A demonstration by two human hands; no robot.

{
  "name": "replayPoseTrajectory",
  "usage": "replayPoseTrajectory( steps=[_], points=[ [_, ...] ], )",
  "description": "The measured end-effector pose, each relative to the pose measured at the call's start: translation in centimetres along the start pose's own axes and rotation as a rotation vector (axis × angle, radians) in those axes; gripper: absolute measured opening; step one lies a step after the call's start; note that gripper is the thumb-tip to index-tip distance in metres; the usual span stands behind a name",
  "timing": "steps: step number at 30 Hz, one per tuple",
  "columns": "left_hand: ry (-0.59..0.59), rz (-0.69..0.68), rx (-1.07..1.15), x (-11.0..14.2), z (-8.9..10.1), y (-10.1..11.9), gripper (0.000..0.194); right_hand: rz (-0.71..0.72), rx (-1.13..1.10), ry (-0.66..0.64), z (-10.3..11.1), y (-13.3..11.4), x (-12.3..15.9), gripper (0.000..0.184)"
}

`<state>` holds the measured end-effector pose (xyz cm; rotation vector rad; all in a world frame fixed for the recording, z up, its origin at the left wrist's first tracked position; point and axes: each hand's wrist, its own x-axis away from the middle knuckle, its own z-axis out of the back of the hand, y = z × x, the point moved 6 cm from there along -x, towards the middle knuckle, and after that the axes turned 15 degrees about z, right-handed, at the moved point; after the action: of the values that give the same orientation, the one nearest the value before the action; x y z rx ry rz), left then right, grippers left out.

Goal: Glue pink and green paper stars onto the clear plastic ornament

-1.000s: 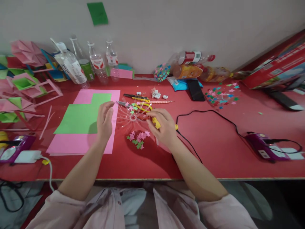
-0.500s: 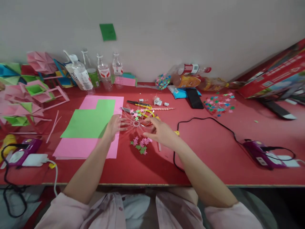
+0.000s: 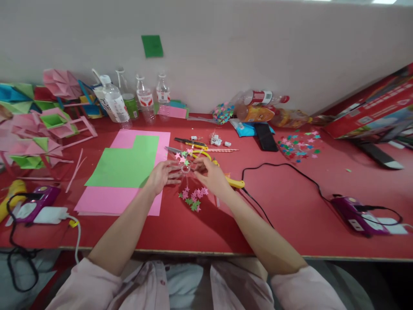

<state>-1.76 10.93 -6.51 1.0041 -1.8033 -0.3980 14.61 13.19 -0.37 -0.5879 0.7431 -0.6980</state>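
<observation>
A clear plastic bottle top cut into thin strips, with its ring-shaped mouth facing up, sits between my two hands. Pink and green paper stars are on its strips at the front, with a few more at the back. My left hand is beside its left strips, fingers stretched and apart. On the other side, the thumb and fingers of my right hand close around a strip near the ring; the exact contact is hard to see. Behind lie yellow-handled scissors.
Green paper overlaps pink sheets at left. A yellow glue gun with a black cord lies right of my right hand. Bottles, a phone and another star-covered piece stand or lie farther back.
My right hand has moved in closer to the ring, its fingers drawn together. My left hand has shifted slightly down and right. The glue gun handle now shows more.
</observation>
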Motion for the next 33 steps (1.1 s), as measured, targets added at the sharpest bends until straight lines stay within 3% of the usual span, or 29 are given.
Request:
replayPoseTrajectory(
  steps=[4, 9, 17, 20, 23, 27, 33],
  points=[
    [-0.025, -0.019, 0.006, -0.1, -0.1, -0.2, 0.023, 0.045, -0.100, 0.134, 0.2, -0.4, 0.5, 0.031],
    [-0.019, -0.186, -0.018, 0.9, -1.1, 0.3, 0.022, 0.062, -0.209, 0.301, 1.7, -1.0, 1.3, 0.030],
    [-0.382, -0.210, 0.094, 2.8, -3.3, 0.7, 0.039, -0.008, -0.433, 0.474, 3.6, -0.7, 1.8, 0.014],
    [-0.434, -0.166, 0.117, 2.8, -3.3, 0.8, 0.047, 0.020, -0.443, 0.506, 4.1, -0.9, 1.7, 0.014],
    [-0.369, -0.208, 0.089, 2.5, -3.1, 0.8, 0.040, 0.037, -0.457, 0.515, 4.3, -1.2, 1.7, 0.013],
    [-0.248, -0.276, 0.025, 2.3, -3.2, 0.4, 0.050, 0.032, -0.453, 0.458, 3.6, -1.8, 1.7, 0.011],
    [-0.171, -0.263, 0.018, 1.8, -3.4, -0.4, 0.037, 0.082, -0.424, 0.369, 2.9, -2.8, 1.9, 0.012]
  ],
)
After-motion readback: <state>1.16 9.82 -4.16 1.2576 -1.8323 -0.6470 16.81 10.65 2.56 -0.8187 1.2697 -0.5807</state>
